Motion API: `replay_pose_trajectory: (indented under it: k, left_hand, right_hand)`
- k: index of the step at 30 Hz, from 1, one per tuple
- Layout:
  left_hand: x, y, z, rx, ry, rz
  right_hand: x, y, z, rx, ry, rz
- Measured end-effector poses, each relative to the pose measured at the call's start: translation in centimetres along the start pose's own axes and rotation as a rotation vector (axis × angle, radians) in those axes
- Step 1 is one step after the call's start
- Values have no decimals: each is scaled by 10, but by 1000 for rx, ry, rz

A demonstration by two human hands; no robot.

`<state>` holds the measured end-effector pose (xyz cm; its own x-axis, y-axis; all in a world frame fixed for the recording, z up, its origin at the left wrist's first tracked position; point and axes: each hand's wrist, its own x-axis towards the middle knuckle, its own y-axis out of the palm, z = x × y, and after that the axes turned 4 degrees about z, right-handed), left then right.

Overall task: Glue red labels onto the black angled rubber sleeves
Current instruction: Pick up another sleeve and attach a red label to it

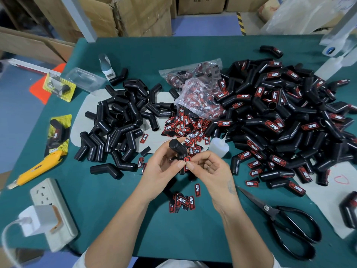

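My left hand [164, 167] grips a black angled rubber sleeve [176, 147] above the green table. A red label [187, 161] lies on the sleeve's lower arm, and my right hand [209, 168] presses it there with thumb and forefinger. Bare sleeves lie in a pile [119, 120] to the left. Labelled sleeves fill a larger pile [280, 120] on the right. Loose red labels [185, 128] are scattered behind my hands, and a few more labels [182, 202] lie below them. A small white glue bottle [219, 147] stands just right of the held sleeve.
Large black scissors [286, 221] lie at the lower right. A yellow utility knife [36, 169] and a power strip [52, 211] with a charger sit at the left. Plastic bags of labels [199, 89] rest between the piles. Cardboard boxes [135, 16] stand beyond the table.
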<state>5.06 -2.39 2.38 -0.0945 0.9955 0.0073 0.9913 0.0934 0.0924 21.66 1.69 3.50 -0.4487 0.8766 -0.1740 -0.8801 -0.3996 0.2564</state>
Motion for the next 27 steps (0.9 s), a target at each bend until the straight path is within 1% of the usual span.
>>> replay_pose_trajectory:
  k: [8, 12, 16, 18, 21, 24, 27]
  left_hand:
    - [2, 0, -1, -9, -1, -8]
    - [2, -3, 3, -36, 14, -55]
    - [4, -3, 4, -211, 53, -145]
    - [5, -2, 0, -303, 88, -187]
    - [6, 0, -6, -400, 101, -195]
    - [5, 5, -8, -440, 92, -211]
    - [3, 6, -8, -423, 88, -220]
  right_hand:
    - [0, 1, 1, -7, -3, -14]
    - [-1, 1, 1, -5, -32, -42]
    - [-4, 0, 1, -31, -104, -66]
    - [-5, 1, 0, -61, -100, -66]
    - [-5, 5, -2, -82, -86, -54]
    - [-4, 8, -3, -73, -88, -34]
    - [-3, 10, -4, -86, -107, -18]
